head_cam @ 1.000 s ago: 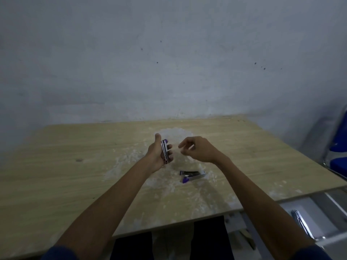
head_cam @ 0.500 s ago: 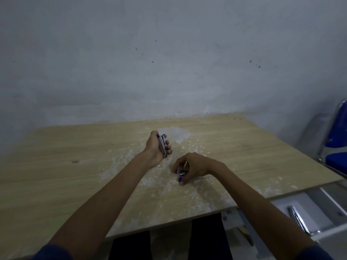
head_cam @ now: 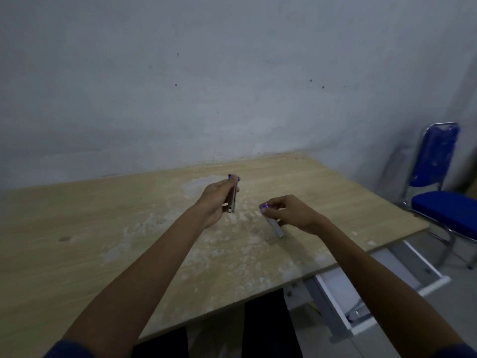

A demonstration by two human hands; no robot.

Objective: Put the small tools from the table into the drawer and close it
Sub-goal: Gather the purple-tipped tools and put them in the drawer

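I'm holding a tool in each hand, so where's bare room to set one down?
Bare: the wooden tabletop left of the left hand, and the open white drawer floor beside the right forearm. Crowded: between the hands, where the right hand grips its tool.

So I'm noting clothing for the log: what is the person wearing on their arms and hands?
Both forearms are bare. The left hand and the right hand wear no gloves, and no rings, watch or bands show. Only at the bottom edge of the view does clothing appear: a dark blue sleeve on the left arm, and another dark blue cuff on the right.
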